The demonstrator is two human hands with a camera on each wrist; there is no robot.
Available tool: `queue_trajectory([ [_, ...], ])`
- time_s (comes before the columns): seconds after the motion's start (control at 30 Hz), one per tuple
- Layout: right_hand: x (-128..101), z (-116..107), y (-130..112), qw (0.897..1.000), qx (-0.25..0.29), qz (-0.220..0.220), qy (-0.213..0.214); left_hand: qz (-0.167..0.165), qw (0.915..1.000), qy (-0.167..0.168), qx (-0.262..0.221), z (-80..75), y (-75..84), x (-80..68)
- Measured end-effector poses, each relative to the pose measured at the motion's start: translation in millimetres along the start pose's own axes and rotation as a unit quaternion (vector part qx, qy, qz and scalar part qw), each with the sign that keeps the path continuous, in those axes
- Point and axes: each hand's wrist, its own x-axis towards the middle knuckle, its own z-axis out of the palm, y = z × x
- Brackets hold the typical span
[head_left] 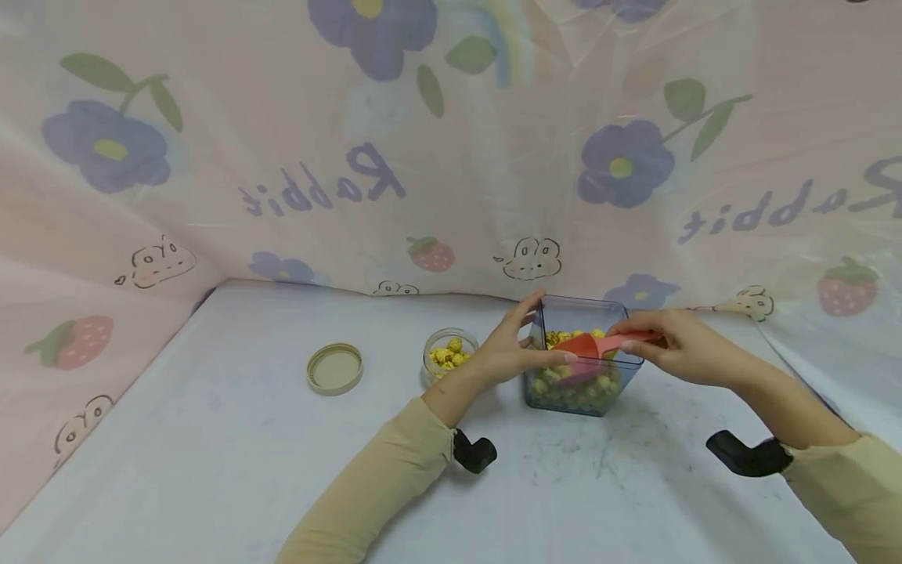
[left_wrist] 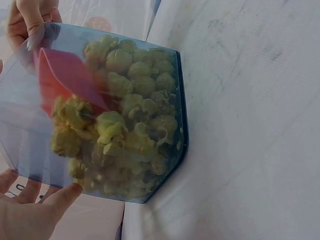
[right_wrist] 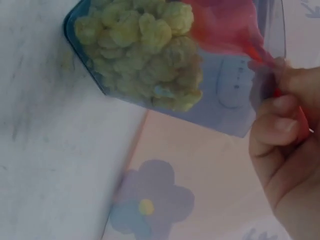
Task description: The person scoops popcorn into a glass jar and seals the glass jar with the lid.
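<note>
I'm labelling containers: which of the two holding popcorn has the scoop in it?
The blue-tinted, squarish bin: the red scoop, gripped by the right hand, reaches into it. The round jar holds popcorn but no scoop.

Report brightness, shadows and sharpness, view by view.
Head: brightest, soft shadows on the table; left wrist: dim, popcorn looks hazy through the tinted tub; right wrist: also dim, popcorn and scoop rather soft-edged.
</note>
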Motion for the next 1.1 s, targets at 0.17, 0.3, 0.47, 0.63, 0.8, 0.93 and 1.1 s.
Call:
queue_trajectory([
  [0.17, -1.7, 2.0, 0.5, 1.000, 0.008, 0.001, 0.009, 0.007, 1.0000, -0.004, -0.004, 0.1, -1.3, -0.3],
  [0.3, -1.5, 1.4, 0.3, 1.000, 0.013, -0.001, 0.004, 0.006, 1.0000, -0.002, -0.006, 0.1, -1.3, -1.0],
  [0.47, -1.7, -1.0, -0.1, 1.000, 0.016, 0.005, 0.000, 0.007, 1.0000, -0.002, -0.004, -0.3, -1.1, -1.3],
  [0.63, -1.8, -0.8, -1.7, 0.999, 0.030, 0.032, 0.002, 0.002, 1.0000, 0.001, 0.001, 0.1, -0.9, -0.6],
  [0.8, -1.3, 1.9, -1.6, 0.998, 0.050, 0.041, 0.003, 0.001, 1.0000, 0.001, 0.003, 0.9, -0.7, -0.3],
  [0.93, -4.2, 1.8, 1.4, 0.996, 0.070, 0.045, 0.009, 0.001, 1.0000, 0.004, -0.004, 1.1, -1.2, 0.1],
  [1.1, -10.3, 0.9, 5.1, 0.994, 0.099, 0.041, 0.024, -0.004, 1.0000, 0.008, -0.002, 1.0, -2.0, 0.1],
])
